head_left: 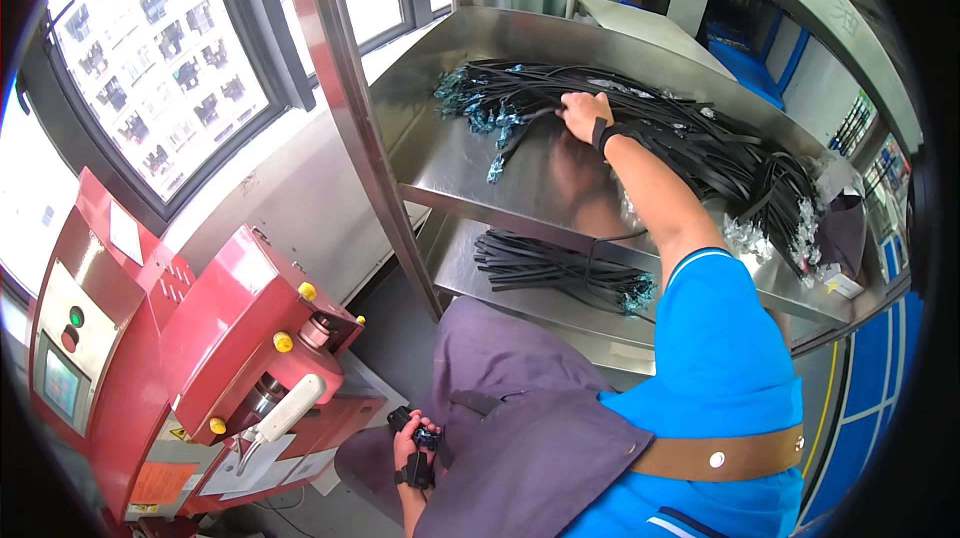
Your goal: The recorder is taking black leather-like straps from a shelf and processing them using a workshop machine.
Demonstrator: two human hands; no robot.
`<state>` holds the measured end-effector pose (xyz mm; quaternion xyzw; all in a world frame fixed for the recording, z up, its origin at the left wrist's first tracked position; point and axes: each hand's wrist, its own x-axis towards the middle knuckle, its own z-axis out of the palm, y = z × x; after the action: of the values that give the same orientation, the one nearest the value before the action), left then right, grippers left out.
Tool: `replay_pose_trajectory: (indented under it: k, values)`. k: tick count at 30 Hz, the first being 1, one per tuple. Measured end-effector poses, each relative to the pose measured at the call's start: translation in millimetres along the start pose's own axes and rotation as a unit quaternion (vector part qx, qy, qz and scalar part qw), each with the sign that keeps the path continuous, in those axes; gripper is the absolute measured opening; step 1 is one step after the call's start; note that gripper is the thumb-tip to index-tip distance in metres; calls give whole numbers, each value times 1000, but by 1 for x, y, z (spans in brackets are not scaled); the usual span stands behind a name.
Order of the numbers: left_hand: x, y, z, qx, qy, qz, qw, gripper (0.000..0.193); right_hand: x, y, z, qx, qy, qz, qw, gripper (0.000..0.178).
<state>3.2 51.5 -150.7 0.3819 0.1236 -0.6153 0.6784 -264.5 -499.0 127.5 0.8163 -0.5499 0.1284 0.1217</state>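
Note:
My right hand (pixel 583 116) reaches across the upper metal shelf, its fingers closed on a black cable (pixel 516 145). That cable slants toward the near left of the shelf and ends in a blue-wrapped tip (pixel 495 170). Behind it lies a large heap of black cables (pixel 690 133), with blue-wrapped ends at the left and clear-wrapped ends at the right. Down beside the purple apron (pixel 520 418), my left hand (pixel 408 441) is closed around a small black object (pixel 428 437) with bluish glints. Its kind cannot be made out. Both wrists wear black bands.
A second bundle of black cables (pixel 560 268) lies on the lower shelf. The rack's steel post (pixel 350 108) rises at its left corner. To my left stands a red machine (pixel 235 328) with a white-handled lever (pixel 290 408). A small white box (pixel 843 284) sits at the shelf's right end.

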Motion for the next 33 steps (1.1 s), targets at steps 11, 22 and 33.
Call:
replay_pose_trajectory:
  k: [11,22,33]
  values:
    - [-7,4,9,19,-11,16,1000,12,6,29,-157,108,413,-35,904,14]
    - [-12,0,14,37,-16,29,999,7,-76,-8,-217,75,415,-167,891,32]
    - [-11,3,6,-22,-8,29,999,5,-92,17,-13,43,61,-129,989,16]
